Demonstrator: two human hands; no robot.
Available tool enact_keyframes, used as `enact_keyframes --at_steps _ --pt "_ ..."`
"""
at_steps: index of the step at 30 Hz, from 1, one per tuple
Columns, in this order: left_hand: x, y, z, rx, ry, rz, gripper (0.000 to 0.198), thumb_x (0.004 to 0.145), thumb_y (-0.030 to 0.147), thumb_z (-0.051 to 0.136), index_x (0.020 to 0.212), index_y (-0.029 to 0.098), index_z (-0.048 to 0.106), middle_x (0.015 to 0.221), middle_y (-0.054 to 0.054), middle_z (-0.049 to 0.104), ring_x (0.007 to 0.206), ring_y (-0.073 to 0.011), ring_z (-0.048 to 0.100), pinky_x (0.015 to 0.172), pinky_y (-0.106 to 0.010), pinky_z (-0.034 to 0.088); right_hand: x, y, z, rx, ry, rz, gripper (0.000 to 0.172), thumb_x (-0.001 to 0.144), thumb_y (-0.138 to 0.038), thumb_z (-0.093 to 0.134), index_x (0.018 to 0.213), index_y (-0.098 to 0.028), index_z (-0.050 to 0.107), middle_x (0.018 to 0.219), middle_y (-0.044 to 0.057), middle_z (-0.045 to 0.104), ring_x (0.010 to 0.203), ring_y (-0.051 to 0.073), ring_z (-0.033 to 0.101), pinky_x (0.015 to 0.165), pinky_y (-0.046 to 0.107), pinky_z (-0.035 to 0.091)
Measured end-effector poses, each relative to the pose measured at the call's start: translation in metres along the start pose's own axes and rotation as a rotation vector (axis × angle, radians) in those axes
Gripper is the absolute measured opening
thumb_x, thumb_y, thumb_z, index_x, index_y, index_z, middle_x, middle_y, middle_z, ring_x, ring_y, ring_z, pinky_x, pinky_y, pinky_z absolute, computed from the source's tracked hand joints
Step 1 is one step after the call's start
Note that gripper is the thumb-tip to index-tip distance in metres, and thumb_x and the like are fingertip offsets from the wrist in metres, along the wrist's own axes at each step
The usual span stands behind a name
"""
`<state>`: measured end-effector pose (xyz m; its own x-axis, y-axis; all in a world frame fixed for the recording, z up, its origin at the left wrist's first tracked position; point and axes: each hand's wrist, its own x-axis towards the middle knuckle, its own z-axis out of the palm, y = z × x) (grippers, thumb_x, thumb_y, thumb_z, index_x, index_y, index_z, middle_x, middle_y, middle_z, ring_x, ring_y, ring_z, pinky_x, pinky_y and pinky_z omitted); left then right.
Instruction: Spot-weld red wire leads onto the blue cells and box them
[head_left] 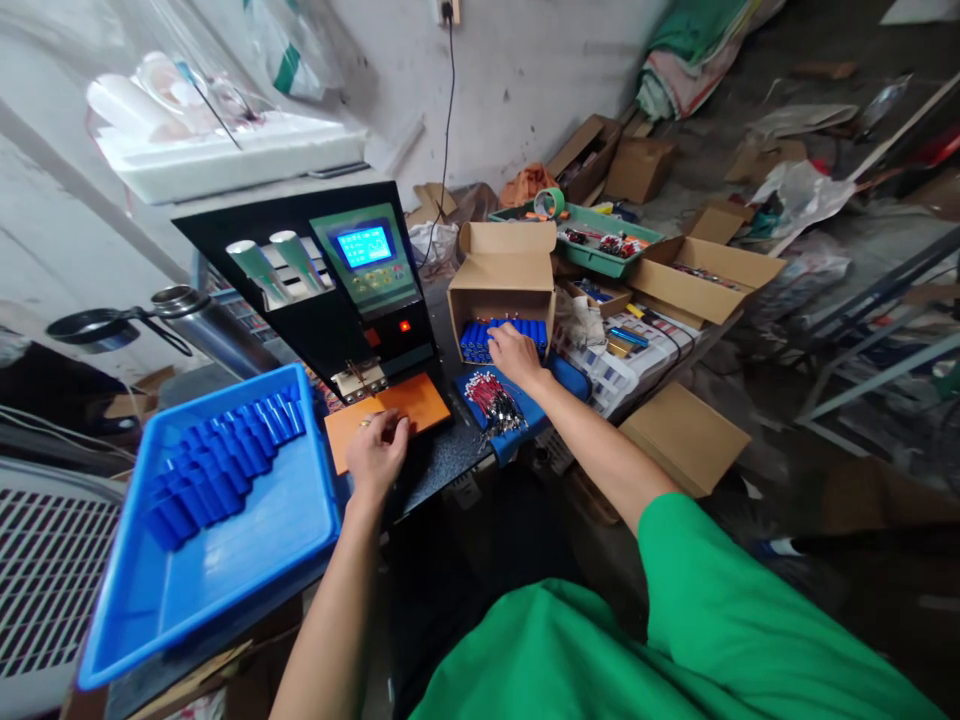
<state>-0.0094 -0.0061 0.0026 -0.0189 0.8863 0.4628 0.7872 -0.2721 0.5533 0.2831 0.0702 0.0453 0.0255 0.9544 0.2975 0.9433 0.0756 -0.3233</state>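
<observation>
My left hand (pixel 377 450) rests on an orange board (pixel 427 398) in front of a black spot welder (pixel 285 290). Its fingers are curled in, and whatever they may hold is hidden. My right hand (pixel 514 355) reaches to the open cardboard box (pixel 502 270), its bent fingers on the blue cylindrical battery cells (pixel 476 340) stacked inside. Just below that hand, a bundle of red and black wire leads (pixel 493 400) with white connectors lies on a blue cloth (pixel 514 443). The welder's electrode tips (pixel 364 378) stand just beyond my left hand.
At the left, a blue tray (pixel 225 590) holds several rows of blue battery cells (pixel 217 460). A steel flask (pixel 217 330) stands behind it. Farther right are a green tray (pixel 592 240) with wires, an open carton (pixel 697 275) and a clear plastic organizer (pixel 611 380).
</observation>
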Motion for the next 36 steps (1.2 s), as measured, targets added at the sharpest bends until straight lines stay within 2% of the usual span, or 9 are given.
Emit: enact_keyframes --at_steps 3,6,8,13,20,23,27,30,36 --pt "0.0 0.001 0.001 0.011 0.003 0.003 0.035 0.088 0.05 0.056 0.099 0.021 0.073 0.09 -0.007 0.072 0.081 -0.022 0.066 0.072 -0.032 0.045 -0.016 0.016 0.012 0.151 0.036 0.053 0.032 0.101 -0.025 0.047 0.118 -0.016 0.072 0.118 0.013 0.071 0.105 0.024 0.068 0.09 0.03 0.048" --pt "0.0 0.002 0.001 0.011 0.001 -0.008 0.035 0.088 0.05 0.057 0.1 0.021 0.073 0.09 -0.007 0.072 0.08 -0.0219 0.066 0.073 -0.032 0.046 -0.023 0.031 0.029 0.254 -0.13 0.192 0.023 0.094 -0.02 0.055 0.092 -0.016 0.077 0.096 0.01 0.077 0.096 0.022 0.07 0.082 0.025 0.047" --pt "0.0 0.002 0.001 0.007 -0.006 -0.012 0.035 0.088 0.05 0.057 0.1 0.021 0.072 0.09 -0.006 0.072 0.08 -0.0216 0.066 0.073 -0.032 0.046 -0.024 0.039 0.039 0.282 -0.216 0.246 0.019 0.089 -0.017 0.059 0.083 -0.016 0.077 0.088 0.009 0.077 0.091 0.021 0.071 0.077 0.024 0.047" --pt "0.001 0.001 0.001 0.004 -0.011 -0.002 0.035 0.088 0.05 0.056 0.1 0.021 0.072 0.091 -0.006 0.072 0.079 -0.0209 0.066 0.073 -0.032 0.046 -0.029 0.047 0.046 0.264 -0.281 0.257 0.015 0.081 -0.014 0.063 0.081 -0.017 0.077 0.088 0.008 0.077 0.088 0.02 0.071 0.073 0.023 0.045" --pt "0.002 0.003 0.001 0.009 -0.006 0.0 0.034 0.088 0.049 0.057 0.099 0.021 0.073 0.086 -0.006 0.071 0.079 -0.0214 0.066 0.073 -0.032 0.046 -0.04 0.038 0.036 0.128 -0.322 0.27 0.017 0.082 -0.015 0.06 0.081 -0.015 0.077 0.083 0.015 0.074 0.081 0.024 0.069 0.065 0.026 0.041" --pt "0.002 0.003 0.001 0.01 -0.009 -0.004 0.035 0.087 0.05 0.057 0.099 0.021 0.073 0.088 -0.006 0.071 0.079 -0.0213 0.066 0.073 -0.032 0.047 -0.041 0.038 0.034 0.154 -0.326 0.28 0.018 0.083 -0.015 0.059 0.073 -0.014 0.074 0.071 0.01 0.07 0.07 0.019 0.065 0.06 0.025 0.036" --pt "0.001 0.001 0.001 0.012 -0.013 -0.019 0.036 0.087 0.051 0.056 0.1 0.021 0.072 0.093 -0.006 0.072 0.079 -0.0213 0.066 0.074 -0.033 0.047 -0.045 0.045 0.038 0.228 -0.217 0.3 0.026 0.085 -0.02 0.055 0.064 -0.015 0.069 0.058 0.002 0.06 0.061 0.014 0.058 0.056 0.023 0.032" --pt "0.001 0.0 0.002 0.005 -0.007 -0.006 0.036 0.088 0.051 0.056 0.099 0.021 0.072 0.091 -0.007 0.072 0.078 -0.0214 0.066 0.073 -0.033 0.047 -0.051 0.047 0.044 0.257 -0.146 0.314 0.027 0.087 -0.023 0.054 0.065 -0.017 0.069 0.061 0.002 0.063 0.065 0.015 0.06 0.059 0.022 0.035" --pt "0.001 0.0 0.001 -0.005 -0.001 0.021 0.036 0.089 0.05 0.055 0.098 0.02 0.072 0.09 -0.007 0.071 0.079 -0.0224 0.066 0.073 -0.033 0.046 -0.061 0.043 0.051 0.233 -0.08 0.241 0.015 0.091 -0.024 0.059 0.09 -0.019 0.072 0.095 0.007 0.076 0.091 0.019 0.069 0.077 0.024 0.045"
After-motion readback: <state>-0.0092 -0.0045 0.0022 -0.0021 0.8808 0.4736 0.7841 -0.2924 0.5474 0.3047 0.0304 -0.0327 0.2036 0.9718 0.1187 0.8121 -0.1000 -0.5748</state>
